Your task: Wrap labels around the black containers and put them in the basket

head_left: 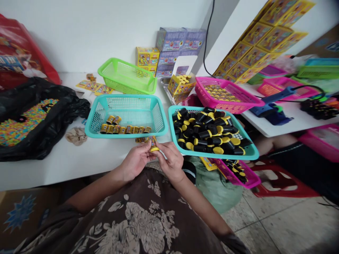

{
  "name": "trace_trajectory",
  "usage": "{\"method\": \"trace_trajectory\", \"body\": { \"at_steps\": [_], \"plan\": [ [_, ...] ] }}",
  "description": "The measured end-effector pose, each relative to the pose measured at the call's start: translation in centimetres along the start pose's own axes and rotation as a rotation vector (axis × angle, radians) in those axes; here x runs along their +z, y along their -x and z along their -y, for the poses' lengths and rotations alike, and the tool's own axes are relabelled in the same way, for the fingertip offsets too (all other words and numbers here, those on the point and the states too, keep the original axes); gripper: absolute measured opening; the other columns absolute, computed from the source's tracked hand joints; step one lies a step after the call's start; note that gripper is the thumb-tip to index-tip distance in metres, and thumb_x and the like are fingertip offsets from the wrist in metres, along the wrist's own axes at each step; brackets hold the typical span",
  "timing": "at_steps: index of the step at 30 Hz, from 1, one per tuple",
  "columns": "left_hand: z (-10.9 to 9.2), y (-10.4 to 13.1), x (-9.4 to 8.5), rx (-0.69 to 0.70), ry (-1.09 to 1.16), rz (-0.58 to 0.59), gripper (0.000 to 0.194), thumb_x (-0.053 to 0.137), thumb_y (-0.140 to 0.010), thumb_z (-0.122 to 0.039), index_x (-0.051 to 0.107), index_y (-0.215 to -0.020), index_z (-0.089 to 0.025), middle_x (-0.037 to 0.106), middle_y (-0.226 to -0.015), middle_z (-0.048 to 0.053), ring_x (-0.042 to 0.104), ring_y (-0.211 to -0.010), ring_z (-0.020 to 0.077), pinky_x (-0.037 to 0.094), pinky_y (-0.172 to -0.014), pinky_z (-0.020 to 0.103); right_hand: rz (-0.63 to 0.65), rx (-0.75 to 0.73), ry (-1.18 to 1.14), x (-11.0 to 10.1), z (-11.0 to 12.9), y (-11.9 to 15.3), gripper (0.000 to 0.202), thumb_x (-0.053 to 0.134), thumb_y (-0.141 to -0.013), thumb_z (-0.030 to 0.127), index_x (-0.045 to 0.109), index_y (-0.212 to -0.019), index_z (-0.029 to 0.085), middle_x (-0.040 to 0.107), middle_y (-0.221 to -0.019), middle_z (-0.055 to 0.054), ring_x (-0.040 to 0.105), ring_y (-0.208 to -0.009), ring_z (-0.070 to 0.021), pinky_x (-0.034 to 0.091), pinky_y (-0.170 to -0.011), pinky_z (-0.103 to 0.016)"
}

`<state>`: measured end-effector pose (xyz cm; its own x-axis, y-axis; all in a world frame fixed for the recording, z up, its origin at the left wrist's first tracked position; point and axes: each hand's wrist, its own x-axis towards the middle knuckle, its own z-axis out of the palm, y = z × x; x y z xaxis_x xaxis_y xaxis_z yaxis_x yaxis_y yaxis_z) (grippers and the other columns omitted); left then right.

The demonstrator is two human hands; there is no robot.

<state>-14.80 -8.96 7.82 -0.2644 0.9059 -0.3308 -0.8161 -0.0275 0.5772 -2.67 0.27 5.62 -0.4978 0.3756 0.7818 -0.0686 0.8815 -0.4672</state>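
Observation:
Between the fingertips of my left hand (137, 158) and my right hand (171, 158) is a small yellow-capped container (153, 144) with a printed wrap, its yellow end toward me. Both hands are closed on it, just in front of the turquoise basket (127, 135). Inside that basket, several wrapped containers (122, 129) are lined up along the near side. Right of my hands, a second turquoise basket (186, 152) is heaped with black containers (205, 134) that have yellow caps. Small printed yellow pieces (141, 140) lie on the table by my fingers, partly hidden.
A lime green basket (127, 87) and a pink basket (230, 104) of wrapped containers stand behind. At left, a black bag (76, 106) holds colourful pellets. Yellow boxes (254, 56) are stacked at right. A lower pink basket (251, 181) and another person's leg (275, 146) are near the right side.

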Motion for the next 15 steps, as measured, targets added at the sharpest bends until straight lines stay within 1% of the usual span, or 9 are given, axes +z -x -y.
{"method": "trace_trajectory", "body": {
  "at_steps": [6, 7, 9, 12, 15],
  "plan": [
    [0.2, 0.1, -0.2, 0.035, -0.066, -0.017, 0.025, 0.081, -0.074, -0.034, 0.070, -0.078, -0.012, 0.068, -0.077, 0.004, 0.062, -0.068, 0.0129, 0.050, -0.069, 0.027, 0.068, -0.153, 0.142, -0.3, -0.2, 0.2, 0.047, 0.058, -0.088, 0.009, 0.062, -0.132, 0.027, 0.068, -0.082, -0.006, 0.060, -0.075, -0.0208, 0.049, -0.065, -0.036],
    [0.2, 0.1, -0.1, 0.030, -0.064, -0.010, 0.025, 0.081, -0.074, -0.034, 0.070, -0.079, -0.012, 0.068, -0.077, 0.004, 0.062, -0.068, 0.0131, 0.050, -0.069, 0.028, 0.064, -0.147, 0.139, -0.4, -0.2, 0.2, 0.046, 0.057, -0.088, 0.010, 0.063, -0.130, 0.027, 0.067, -0.081, -0.005, 0.060, -0.075, -0.0206, 0.049, -0.065, -0.036],
    [0.1, 0.2, 0.0, 0.015, -0.050, 0.016, 0.023, 0.079, -0.076, -0.034, 0.071, -0.082, -0.013, 0.069, -0.079, 0.005, 0.063, -0.070, 0.0141, 0.051, -0.071, 0.029, 0.035, -0.080, 0.098, -0.5, 0.1, 0.0, 0.042, 0.058, -0.089, 0.013, 0.064, -0.128, 0.028, 0.066, -0.081, -0.005, 0.060, -0.075, -0.0200, 0.050, -0.067, -0.036],
    [0.0, 0.4, 0.2, 0.003, -0.017, 0.053, 0.020, 0.075, -0.081, -0.032, 0.072, -0.089, -0.014, 0.070, -0.086, 0.005, 0.064, -0.075, 0.0149, 0.052, -0.075, 0.030, 0.003, 0.037, 0.023, -0.5, 0.6, -0.1, 0.038, 0.062, -0.090, 0.019, 0.064, -0.127, 0.027, 0.068, -0.090, -0.007, 0.063, -0.080, -0.0205, 0.054, -0.071, -0.038],
    [0.1, 0.6, 0.3, -0.011, 0.007, 0.059, 0.017, 0.073, -0.082, -0.028, 0.072, -0.091, -0.014, 0.070, -0.090, 0.005, 0.063, -0.077, 0.0141, 0.051, -0.076, 0.029, 0.004, 0.053, 0.002, -0.3, 0.7, 0.0, 0.036, 0.061, -0.091, 0.020, 0.065, -0.126, 0.026, 0.069, -0.093, -0.008, 0.064, -0.081, -0.0214, 0.055, -0.072, -0.040]
  ]
}}
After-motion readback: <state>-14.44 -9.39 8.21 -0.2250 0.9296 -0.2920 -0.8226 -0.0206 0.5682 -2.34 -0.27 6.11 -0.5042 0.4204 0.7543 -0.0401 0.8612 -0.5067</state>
